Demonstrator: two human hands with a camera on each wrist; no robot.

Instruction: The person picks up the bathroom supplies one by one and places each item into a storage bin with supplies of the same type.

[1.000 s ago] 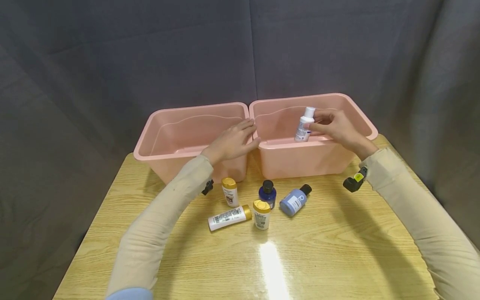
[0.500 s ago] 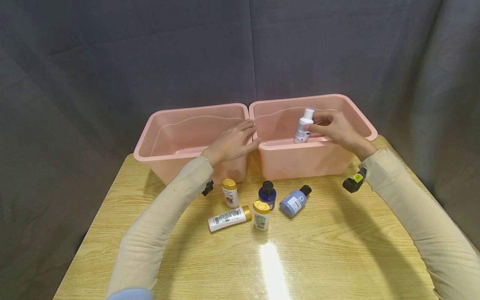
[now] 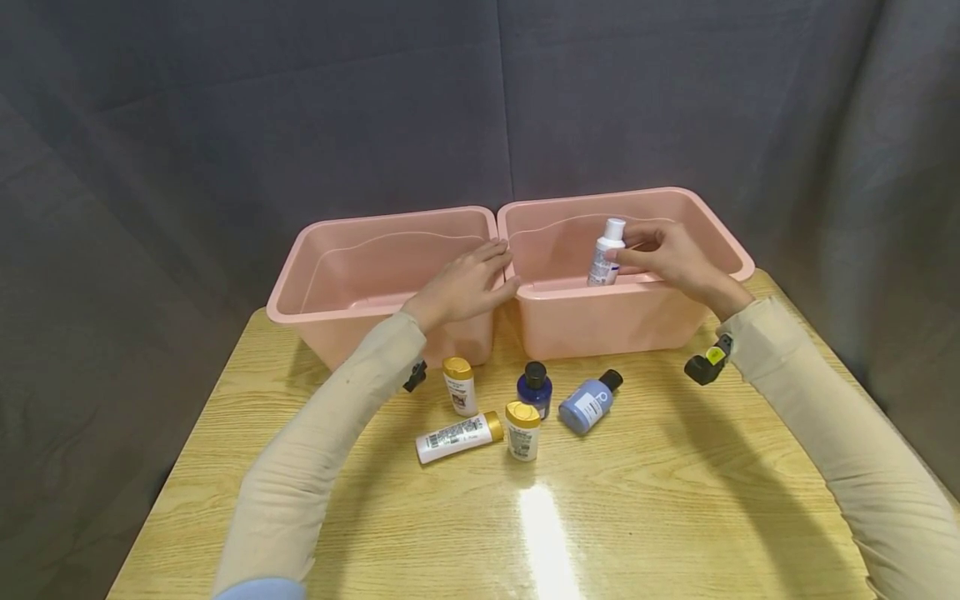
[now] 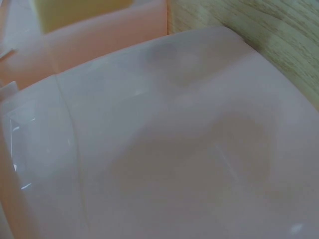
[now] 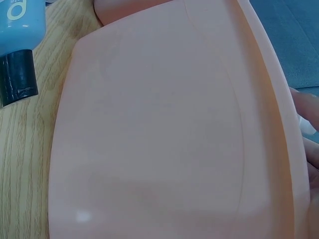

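Note:
My right hand (image 3: pixel 670 254) grips a small white bottle (image 3: pixel 606 252) with a white cap, held upright inside the right pink bin (image 3: pixel 705 223), low behind its front wall. My left hand (image 3: pixel 465 283) lies with straight fingers on the near right corner of the left pink bin (image 3: pixel 300 287), fingertips at the rim where the two bins meet. The left wrist view is filled by pink bin wall (image 4: pixel 164 144). In the right wrist view the right bin's outer wall (image 5: pixel 164 129) fills the frame, with a fingertip at the right edge.
On the wooden table (image 3: pixel 675 500) before the bins stand two gold-capped white bottles (image 3: pixel 460 385) (image 3: pixel 522 429) and a dark blue bottle (image 3: pixel 535 388). Another gold-capped white bottle (image 3: pixel 457 435) and a light blue black-capped bottle (image 3: pixel 590 402) (image 5: pixel 17 30) lie flat. Dark cloth hangs behind.
The white bottle in my right hand has sunk slightly lower into the right bin. My left hand has stayed on the left bin's rim.

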